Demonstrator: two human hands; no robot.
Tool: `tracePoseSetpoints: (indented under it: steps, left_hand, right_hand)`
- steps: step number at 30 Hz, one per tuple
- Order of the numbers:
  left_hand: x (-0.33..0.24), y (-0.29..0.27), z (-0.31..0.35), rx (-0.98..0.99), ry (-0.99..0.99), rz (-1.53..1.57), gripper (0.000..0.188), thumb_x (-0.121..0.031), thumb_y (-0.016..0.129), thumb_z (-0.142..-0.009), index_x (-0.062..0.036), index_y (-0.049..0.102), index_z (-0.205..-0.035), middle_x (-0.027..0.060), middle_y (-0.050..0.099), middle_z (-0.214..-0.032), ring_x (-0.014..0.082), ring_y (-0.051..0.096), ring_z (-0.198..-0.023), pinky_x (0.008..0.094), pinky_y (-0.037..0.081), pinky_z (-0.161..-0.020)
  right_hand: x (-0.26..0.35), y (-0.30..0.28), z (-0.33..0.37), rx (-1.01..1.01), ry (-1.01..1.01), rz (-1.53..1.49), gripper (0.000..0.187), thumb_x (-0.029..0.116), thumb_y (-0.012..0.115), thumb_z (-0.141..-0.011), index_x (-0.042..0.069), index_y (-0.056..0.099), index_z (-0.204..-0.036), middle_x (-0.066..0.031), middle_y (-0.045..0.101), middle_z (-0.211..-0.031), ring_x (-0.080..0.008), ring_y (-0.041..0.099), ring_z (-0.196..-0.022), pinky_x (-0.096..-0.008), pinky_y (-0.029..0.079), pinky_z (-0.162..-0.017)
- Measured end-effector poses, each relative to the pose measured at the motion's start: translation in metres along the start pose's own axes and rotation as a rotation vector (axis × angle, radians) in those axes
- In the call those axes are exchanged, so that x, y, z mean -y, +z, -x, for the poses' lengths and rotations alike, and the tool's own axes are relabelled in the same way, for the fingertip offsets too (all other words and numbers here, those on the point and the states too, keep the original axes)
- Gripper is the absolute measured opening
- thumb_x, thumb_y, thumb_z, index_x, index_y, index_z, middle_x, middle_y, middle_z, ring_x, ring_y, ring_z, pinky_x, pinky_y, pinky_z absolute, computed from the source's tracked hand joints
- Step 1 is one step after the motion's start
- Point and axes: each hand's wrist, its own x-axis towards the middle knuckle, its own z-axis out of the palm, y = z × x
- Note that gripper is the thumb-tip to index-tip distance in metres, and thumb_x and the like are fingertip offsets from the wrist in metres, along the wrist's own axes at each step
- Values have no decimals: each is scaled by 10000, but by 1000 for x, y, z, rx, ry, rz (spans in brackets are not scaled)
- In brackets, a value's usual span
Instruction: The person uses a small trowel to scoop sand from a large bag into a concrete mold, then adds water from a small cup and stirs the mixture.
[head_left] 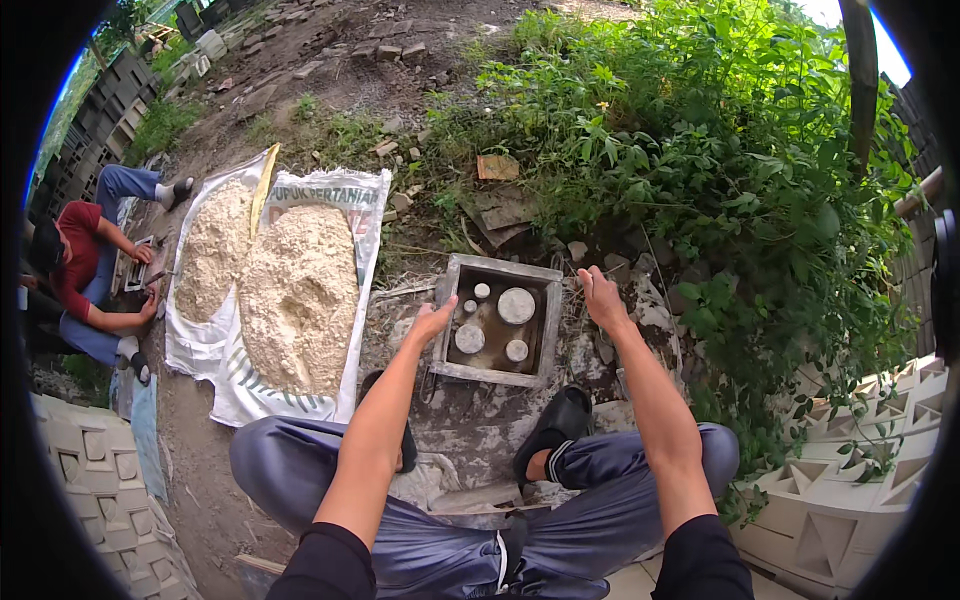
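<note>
In front of me on the ground is a square grey box mould [548,335], with several round pale discs of different sizes, such as the large disc [516,306], on its brown inner face. My left hand [432,322] is closed at the mould's left wall, its thumb up along the rim. Just off the mould's right side is my right hand [603,298], fingers curled together; what they hold, if anything, is too small to make out. A bent wire loop [430,385] shows by the near left corner.
To the left, heaps of pale powder [300,300] lie on white sacks [365,220]. Beyond them a person in a red shirt [82,255] works at a small frame [130,268]. Leafy plants [740,160] crowd the right, above patterned pale blocks [850,500]. My sandal [553,430] is close to the mould.
</note>
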Motion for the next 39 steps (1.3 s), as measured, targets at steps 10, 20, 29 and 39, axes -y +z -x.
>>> tracePoseSetpoints:
  steps: [10, 20, 29, 39]
  left_hand:
    - [-3, 22, -5, 155, 63, 188, 940, -702, 489, -839, 13, 341, -1431, 175, 403, -1441, 292, 352, -1347, 368, 251, -1106]
    - [15, 14, -34, 104, -36, 214, 1184, -799, 556, -704, 89, 267, -1432, 249, 318, -1469, 323, 303, -1369, 386, 235, -1109]
    - [0, 10, -23, 308, -98, 557, 1074, -843, 264, -795, -33, 186, -1495, 174, 180, -1545, 313, 203, -1405, 428, 165, -1133]
    - [17, 22, -10, 86, -47, 303, 1268, -831, 570, -642, 132, 265, -1410, 290, 322, -1449, 354, 306, -1367, 413, 222, -1123]
  right_hand:
    - [-97, 90, 15, 303, 312, 57, 380, 294, 351, -1008, -60, 410, -1134, -356, 591, -993, -533, 523, -1004, -557, 405, -800]
    - [-48, 107, 15, 11, 705, -481, 535, 439, 404, -989, -13, 559, -1229, -245, 525, -1285, -391, 468, -1217, -441, 388, -991]
    - [-47, 115, 24, 262, 714, -906, 552, 332, 658, -777, 6, 549, -1209, -110, 583, -1184, -228, 521, -1094, -369, 371, -957]
    - [-64, 125, 23, 144, 713, -852, 229, 132, 564, -649, -3, 589, -833, -28, 585, -810, -168, 514, -742, -316, 417, -697]
